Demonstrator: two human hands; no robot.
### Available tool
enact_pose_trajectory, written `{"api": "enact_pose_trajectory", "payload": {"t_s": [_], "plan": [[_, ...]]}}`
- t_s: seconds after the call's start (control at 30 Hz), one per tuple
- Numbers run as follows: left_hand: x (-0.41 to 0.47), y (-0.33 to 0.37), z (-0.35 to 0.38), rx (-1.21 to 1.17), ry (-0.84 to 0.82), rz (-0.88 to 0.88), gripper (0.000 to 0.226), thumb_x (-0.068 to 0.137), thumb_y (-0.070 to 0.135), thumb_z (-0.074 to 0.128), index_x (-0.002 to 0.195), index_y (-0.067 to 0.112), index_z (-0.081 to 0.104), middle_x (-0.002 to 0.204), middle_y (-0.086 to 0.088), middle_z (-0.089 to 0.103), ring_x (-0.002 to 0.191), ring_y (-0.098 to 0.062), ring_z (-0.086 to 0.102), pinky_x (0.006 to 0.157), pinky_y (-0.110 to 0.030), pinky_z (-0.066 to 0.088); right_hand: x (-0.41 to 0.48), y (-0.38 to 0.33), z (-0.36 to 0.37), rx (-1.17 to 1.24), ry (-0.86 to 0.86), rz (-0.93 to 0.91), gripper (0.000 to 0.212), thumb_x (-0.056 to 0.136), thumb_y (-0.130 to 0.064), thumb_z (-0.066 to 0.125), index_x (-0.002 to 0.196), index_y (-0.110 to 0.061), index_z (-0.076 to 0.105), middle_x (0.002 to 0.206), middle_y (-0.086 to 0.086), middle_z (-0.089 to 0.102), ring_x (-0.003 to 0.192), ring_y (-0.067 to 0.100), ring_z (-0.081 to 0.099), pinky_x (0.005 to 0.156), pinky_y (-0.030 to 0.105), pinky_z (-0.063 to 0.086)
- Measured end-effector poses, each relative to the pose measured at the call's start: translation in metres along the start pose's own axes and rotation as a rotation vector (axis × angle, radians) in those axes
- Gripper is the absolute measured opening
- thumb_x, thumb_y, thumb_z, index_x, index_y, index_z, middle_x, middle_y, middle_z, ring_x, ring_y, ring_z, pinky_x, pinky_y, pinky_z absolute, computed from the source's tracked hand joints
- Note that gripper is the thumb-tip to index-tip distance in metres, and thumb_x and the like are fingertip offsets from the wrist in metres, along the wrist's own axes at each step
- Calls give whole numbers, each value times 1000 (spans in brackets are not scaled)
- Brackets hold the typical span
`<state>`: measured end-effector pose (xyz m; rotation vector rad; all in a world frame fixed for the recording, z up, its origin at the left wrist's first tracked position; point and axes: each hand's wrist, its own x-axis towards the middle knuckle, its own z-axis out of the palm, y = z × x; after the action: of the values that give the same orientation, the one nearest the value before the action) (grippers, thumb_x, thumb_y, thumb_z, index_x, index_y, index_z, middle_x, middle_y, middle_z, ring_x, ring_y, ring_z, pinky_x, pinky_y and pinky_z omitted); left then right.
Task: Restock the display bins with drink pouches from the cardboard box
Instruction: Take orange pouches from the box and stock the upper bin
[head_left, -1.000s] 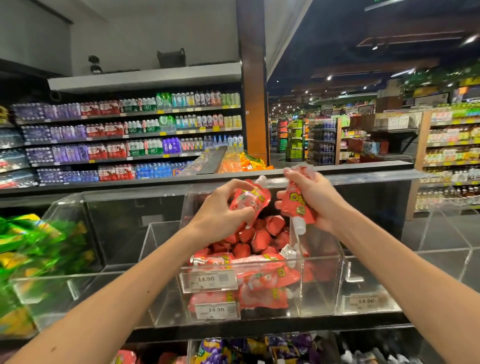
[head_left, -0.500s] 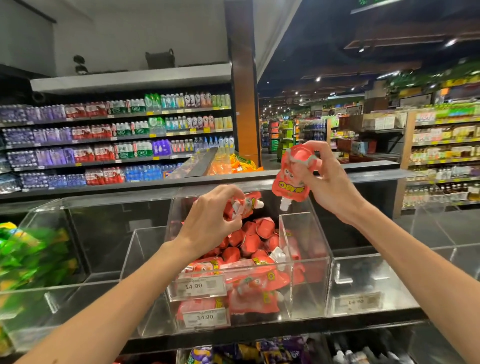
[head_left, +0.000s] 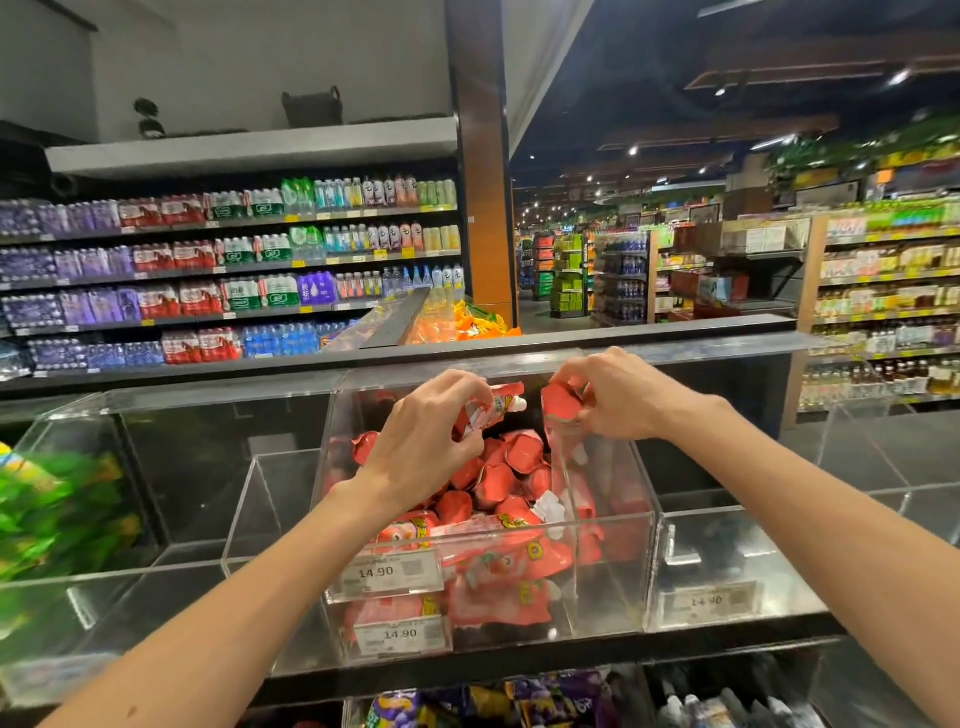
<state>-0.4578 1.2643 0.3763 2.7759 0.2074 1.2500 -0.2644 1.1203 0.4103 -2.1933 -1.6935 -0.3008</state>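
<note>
Right hand (head_left: 621, 397) has lowered, fingers (head_left: 584, 378) pinching a pouch (head_left: 561, 402).

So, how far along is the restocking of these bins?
Done: the middle bin already holds a heap of red pouches. In hand: the left hand grips one pouch and the right hand a second pouch, both just above that heap. Left: the bin to the right looks nearly bare, and the cardboard box is out of view, so I cannot tell how many remain.

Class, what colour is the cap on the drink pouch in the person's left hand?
White; the cap tips the red pouch in the left hand. Head view.
</note>
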Motion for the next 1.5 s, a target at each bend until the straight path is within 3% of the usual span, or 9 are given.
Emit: {"api": "enact_pose_trajectory", "payload": {"t_s": [0.13,0.43,0.6,0.7,0.8,0.97,1.13,1.3,1.5], "plan": [[-1,-3,3,3,-10,-8,29,76,5,72,100,19,65,117,7,64,102,-15,62,89,-38,52,12,-10,-9,-7,-181,102,33,92,-44,58,95,-13,69,85,3,70,72,20,63,68,38,54],[-1,-3,7,35,-9,18,29,78,4,73,104,15,68,122,0,63,106,-20,63,90,-29,48,27,-17,2,-286,-196,56,11,89,-19,71,92,-9,73,91,7,69,76,17,59,59,22,45],[-3,-4,10,68,-56,62,36,77,-3,73,108,16,71,123,-8,54,82,-19,61,75,-30,54,39,-28,-6,-162,-463,265,63,103,-58,24,101,-9,64,115,9,63,106,27,60,100,42,45],[-2,-13,14,193,-73,189,55,72,-11,69,121,14,61,118,-13,57,93,-29,64,71,-37,59,40,-34,2,-129,-355,154,60,100,-61,32,83,-12,61,89,5,66,82,22,61,78,36,48],[3,-25,19,269,-79,211,69,66,-13,69,124,14,41,99,-12,61,88,-31,63,66,-40,56,37,-44,14,203,-214,10,45,92,-57,55,102,-16,69,81,-2,67,68,15,58,63,29,46],[9,-34,32,291,-254,113,46,74,-3,73,116,4,56,105,-13,65,95,-35,65,78,-45,56,49,-49,37,131,-178,24,33,87,-40,72,108,-14,69,90,3,68,77,20,62,67,32,51],[13,-26,35,95,-380,-125,69,75,26,84,134,12,51,131,-10,63,119,-29,59,95,-37,46,55,-41,52,-53,-205,86,27,93,-27,66,113,-9,65,108,14,68,91,30,65,73,38,53],[22,-24,37,399,-455,-196,53,77,41,80,116,15,57,105,-12,70,104,-35,63,83,-37,40,55,-42,58,-108,-231,125,34,91,-41,67,117,-19,64,109,8,65,94,29,62,75,37,50],[11,-17,25,455,-393,-218,66,84,49,71,140,21,52,130,-6,64,122,-27,57,102,-38,39,35,-46,55,-214,-25,43,33,97,-42,55,113,-17,67,112,11,67,101,34,64,74,37,46]]}}
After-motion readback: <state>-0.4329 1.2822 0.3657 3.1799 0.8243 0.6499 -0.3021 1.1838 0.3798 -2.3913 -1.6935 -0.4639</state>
